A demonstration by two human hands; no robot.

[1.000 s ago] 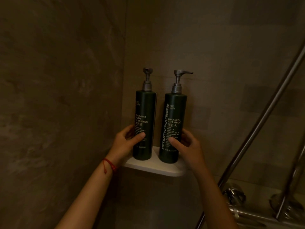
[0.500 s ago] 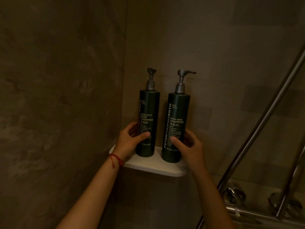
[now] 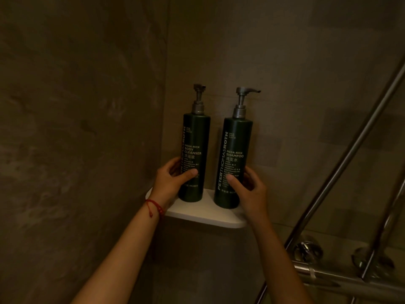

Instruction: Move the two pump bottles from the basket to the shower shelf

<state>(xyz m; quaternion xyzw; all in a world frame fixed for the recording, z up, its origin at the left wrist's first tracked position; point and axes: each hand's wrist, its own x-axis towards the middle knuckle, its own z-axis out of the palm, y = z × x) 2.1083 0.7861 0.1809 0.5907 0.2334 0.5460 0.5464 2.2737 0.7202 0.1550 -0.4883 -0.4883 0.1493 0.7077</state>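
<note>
Two dark green pump bottles stand upright side by side on the white corner shelf (image 3: 197, 212). The body cleanser bottle (image 3: 195, 137) is on the left, its pump nozzle turned away. The shampoo bottle (image 3: 235, 145) is on the right, nozzle pointing right. My left hand (image 3: 173, 183) wraps the lower part of the cleanser bottle, thumb across its label. My right hand (image 3: 252, 191) holds the lower right side of the shampoo bottle, thumb on its front. The basket is out of view.
Dark tiled walls meet in the corner behind the shelf. A slanted chrome rail (image 3: 350, 154) runs up at the right, with chrome shower fittings (image 3: 309, 251) and a horizontal bar (image 3: 350, 281) below it. A red string bracelet (image 3: 153, 207) circles my left wrist.
The cleanser bottle has shifted slightly left and back on the shelf, widening the gap between the bottles. Both hands keep their grip low on the bottles.
</note>
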